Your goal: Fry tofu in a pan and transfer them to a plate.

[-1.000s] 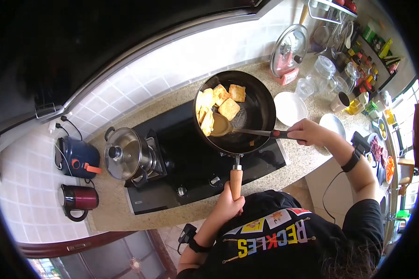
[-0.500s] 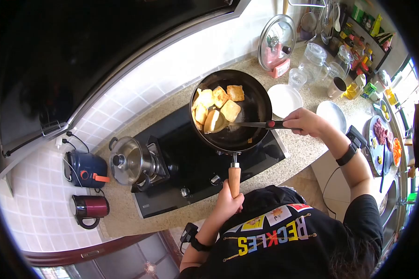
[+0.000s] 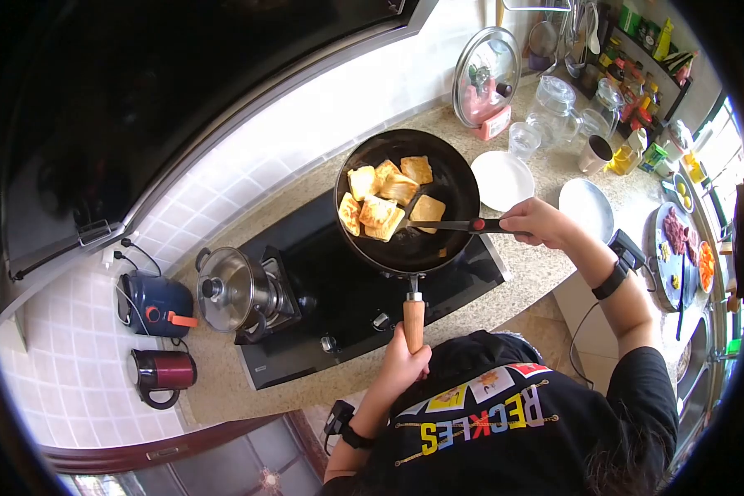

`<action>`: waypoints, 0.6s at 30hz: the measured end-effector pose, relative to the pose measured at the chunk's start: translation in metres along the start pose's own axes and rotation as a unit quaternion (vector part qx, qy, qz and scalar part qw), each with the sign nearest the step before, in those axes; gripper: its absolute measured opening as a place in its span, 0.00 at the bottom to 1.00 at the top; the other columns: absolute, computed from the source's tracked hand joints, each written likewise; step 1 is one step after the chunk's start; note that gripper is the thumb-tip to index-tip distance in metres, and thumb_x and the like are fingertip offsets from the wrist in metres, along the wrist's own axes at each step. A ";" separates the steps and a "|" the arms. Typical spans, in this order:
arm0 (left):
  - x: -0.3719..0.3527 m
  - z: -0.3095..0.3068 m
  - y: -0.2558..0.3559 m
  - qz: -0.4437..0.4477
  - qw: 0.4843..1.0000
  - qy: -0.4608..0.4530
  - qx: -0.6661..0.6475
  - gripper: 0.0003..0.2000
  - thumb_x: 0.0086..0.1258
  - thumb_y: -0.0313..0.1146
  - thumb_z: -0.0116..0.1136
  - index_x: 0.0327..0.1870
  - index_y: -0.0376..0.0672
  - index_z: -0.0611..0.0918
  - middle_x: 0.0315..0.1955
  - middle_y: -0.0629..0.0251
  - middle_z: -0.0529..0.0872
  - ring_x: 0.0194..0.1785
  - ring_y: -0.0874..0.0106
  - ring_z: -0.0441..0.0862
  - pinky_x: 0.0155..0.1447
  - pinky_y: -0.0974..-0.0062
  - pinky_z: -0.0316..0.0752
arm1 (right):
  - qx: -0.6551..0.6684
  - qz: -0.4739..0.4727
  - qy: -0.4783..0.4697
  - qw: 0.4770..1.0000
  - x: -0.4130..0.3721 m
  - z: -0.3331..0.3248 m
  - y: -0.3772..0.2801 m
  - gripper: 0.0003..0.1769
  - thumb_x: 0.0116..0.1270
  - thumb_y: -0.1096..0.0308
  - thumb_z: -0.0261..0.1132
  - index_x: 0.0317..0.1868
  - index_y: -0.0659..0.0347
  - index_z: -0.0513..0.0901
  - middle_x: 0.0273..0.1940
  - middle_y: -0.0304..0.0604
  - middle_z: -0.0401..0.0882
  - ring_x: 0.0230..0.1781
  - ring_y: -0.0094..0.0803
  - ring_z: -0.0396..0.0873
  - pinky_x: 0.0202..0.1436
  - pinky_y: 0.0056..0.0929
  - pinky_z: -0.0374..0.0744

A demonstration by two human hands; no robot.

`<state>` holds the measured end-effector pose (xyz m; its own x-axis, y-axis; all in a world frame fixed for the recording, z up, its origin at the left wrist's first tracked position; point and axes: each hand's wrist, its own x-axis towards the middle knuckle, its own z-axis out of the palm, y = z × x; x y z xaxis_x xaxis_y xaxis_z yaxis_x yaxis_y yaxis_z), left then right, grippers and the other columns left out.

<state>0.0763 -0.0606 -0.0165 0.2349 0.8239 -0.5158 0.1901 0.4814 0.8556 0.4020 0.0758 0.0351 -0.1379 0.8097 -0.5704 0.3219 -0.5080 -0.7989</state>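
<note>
My left hand (image 3: 406, 357) is closed around the wooden handle (image 3: 413, 321) of a black frying pan (image 3: 459, 186) on the cooktop. In the pan lie several golden-browned square slabs (image 3: 379, 213) that look like tofu, most of them bunched at its left side. One slab (image 3: 427, 213) sits apart, nearer the middle, partly beneath the spatula's shaft. My right hand (image 3: 539, 221) grips the dark handle of a spatula (image 3: 446, 225) from the right. The spatula's blade reaches the lower slabs and is mostly hidden under them.
A lidded steel pot (image 3: 227, 289) stands on the left burner of the black cooktop (image 3: 339, 289). White plates (image 3: 504, 180) and glass jugs (image 3: 554, 103) are right of the pan. A glass lid (image 3: 486, 78) leans upright behind. Further right is a board (image 3: 665, 256) with cut meat.
The slab that stood tilted at the spatula's blade now lies over, browned side up. Other slabs have shifted within the pan. My left hand stays on the handle.
</note>
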 end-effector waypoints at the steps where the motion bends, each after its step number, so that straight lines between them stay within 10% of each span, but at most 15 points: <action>1: 0.001 0.000 -0.001 0.000 1.000 -0.006 -0.014 0.22 0.61 0.24 0.52 0.57 0.37 0.62 0.19 0.65 0.75 0.16 0.77 0.76 0.17 0.79 0.70 | 0.001 0.002 0.005 1.000 0.000 0.000 0.001 0.11 0.65 0.62 0.65 0.40 0.60 0.84 0.19 0.32 0.72 0.13 0.15 0.61 0.13 0.17 0.54; 18: -0.001 -0.012 0.006 -0.021 0.997 -0.032 -0.073 0.25 0.64 0.25 0.53 0.61 0.38 0.59 0.25 0.68 0.74 0.17 0.79 0.75 0.17 0.81 0.69 | -0.011 -0.034 0.039 0.999 -0.031 -0.005 -0.008 0.11 0.64 0.68 0.65 0.42 0.67 0.84 0.18 0.31 0.71 0.14 0.15 0.64 0.14 0.16 0.58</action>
<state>0.0654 -0.0546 -0.0101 0.2911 0.7837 -0.5487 0.0605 0.5573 0.8281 0.4080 0.0565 0.0601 -0.0868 0.8626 -0.4983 0.3352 -0.4457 -0.8301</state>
